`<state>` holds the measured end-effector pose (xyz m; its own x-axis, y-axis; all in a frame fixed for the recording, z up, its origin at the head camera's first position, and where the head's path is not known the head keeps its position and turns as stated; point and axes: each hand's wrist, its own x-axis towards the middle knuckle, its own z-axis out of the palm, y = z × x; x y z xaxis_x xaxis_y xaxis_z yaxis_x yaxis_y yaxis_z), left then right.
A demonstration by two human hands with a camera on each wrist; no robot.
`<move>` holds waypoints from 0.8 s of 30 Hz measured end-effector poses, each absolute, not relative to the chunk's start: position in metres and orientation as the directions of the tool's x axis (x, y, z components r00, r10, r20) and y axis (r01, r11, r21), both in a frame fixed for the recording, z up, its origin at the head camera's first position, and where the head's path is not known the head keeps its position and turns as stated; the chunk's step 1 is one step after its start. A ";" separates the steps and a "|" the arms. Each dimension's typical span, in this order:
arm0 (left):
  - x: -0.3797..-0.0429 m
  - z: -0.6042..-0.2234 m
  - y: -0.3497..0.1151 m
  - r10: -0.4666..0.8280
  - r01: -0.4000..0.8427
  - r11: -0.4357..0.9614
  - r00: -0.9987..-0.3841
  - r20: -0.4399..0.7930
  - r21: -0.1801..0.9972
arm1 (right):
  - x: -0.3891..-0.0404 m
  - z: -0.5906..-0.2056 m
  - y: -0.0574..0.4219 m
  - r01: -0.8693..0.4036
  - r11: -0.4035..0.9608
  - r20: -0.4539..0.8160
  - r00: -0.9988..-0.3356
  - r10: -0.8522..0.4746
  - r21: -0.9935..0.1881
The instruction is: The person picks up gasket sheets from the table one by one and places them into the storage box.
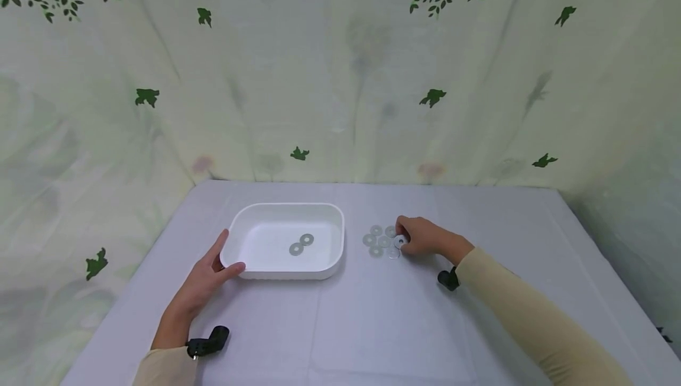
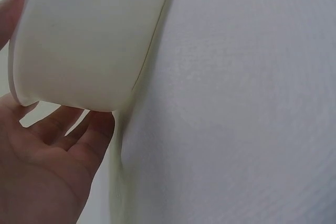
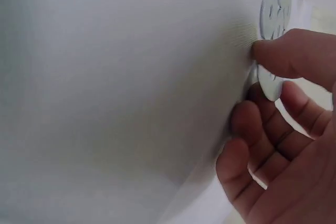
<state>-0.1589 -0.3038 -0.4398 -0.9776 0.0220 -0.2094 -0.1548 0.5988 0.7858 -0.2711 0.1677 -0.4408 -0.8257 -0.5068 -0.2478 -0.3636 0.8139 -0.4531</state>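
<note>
A white rectangular tray (image 1: 282,275) with rounded corners stands left of centre on the table. My left hand (image 1: 202,282) grips its near left corner, thumb at the rim and fingers against the outer wall. Two flat metal washers (image 1: 296,249) lie inside the tray, edges close together. To the right of the tray, several more washers (image 1: 369,240) form a cluster on the cloth. At that cluster's right side, my right hand (image 1: 430,238) pinches one washer (image 3: 270,85) between thumb and fingers, tilted up on edge in the right wrist view.
A white cloth (image 1: 362,327) covers the table. Behind it and along both sides hangs a pale curtain (image 1: 330,78) printed with green leaves and birds. A small black camera (image 1: 210,343) is strapped to the left wrist, and another (image 1: 448,279) to the right.
</note>
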 end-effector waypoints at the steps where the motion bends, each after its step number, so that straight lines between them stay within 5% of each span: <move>1: -0.159 -0.440 -0.304 0.021 -0.154 0.603 -0.978 -0.209 0.783 | -0.271 -0.441 0.168 -0.364 0.806 -0.245 -0.823 -0.513 -0.467; 24: -0.157 -0.440 -0.306 0.021 -0.158 0.575 -0.978 -0.207 0.803 | -0.290 -0.408 0.173 -0.335 0.700 -0.108 -0.855 -0.507 -0.631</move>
<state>-0.1575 -0.3060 -0.4399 -0.9780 0.0208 -0.2074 -0.1580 0.5753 0.8026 -0.2903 0.1731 -0.4080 -0.8553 -0.5068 -0.1077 -0.3351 0.6997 -0.6309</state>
